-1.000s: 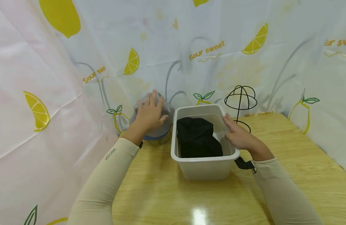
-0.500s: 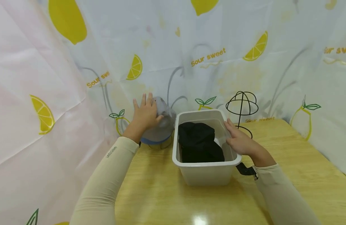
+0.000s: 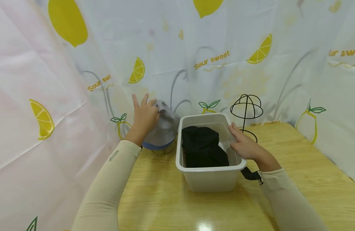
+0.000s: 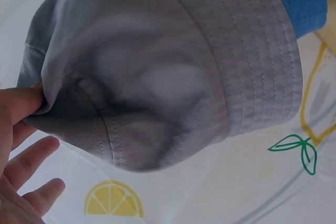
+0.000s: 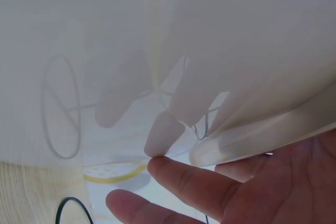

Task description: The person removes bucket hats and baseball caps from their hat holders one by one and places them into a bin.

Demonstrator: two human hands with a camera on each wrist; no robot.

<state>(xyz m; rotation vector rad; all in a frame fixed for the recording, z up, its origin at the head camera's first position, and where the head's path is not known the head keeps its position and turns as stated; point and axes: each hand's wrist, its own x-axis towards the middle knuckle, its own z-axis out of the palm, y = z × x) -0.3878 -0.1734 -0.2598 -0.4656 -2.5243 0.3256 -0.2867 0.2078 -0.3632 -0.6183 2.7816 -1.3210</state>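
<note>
My left hand [image 3: 145,120] pinches the crown of a grey bucket hat [image 3: 166,128] between thumb and fingers, its other fingers spread. In the left wrist view the cloth of the hat [image 4: 157,77] is bunched into a fold at the fingertips, and a blue lining shows under the stitched brim. Beneath the hat is a wire stand [image 3: 163,150], mostly hidden. My right hand [image 3: 246,144] holds the right rim of a pale plastic bin [image 3: 212,179], thumb over the inside. The right wrist view shows fingers [image 5: 194,179] along the outer wall. Black cloth [image 3: 204,147] lies in the bin.
A bare black wire hat stand [image 3: 246,107] stands behind the bin on the right. The wood-grain table [image 3: 296,154] meets a lemon-print curtain [image 3: 209,80] at the back, and the curtain continues along both sides.
My left hand has gone from lying open over the hat's crown to pinching it, shifting slightly left. The crown is now creased. My right hand stays on the bin.
</note>
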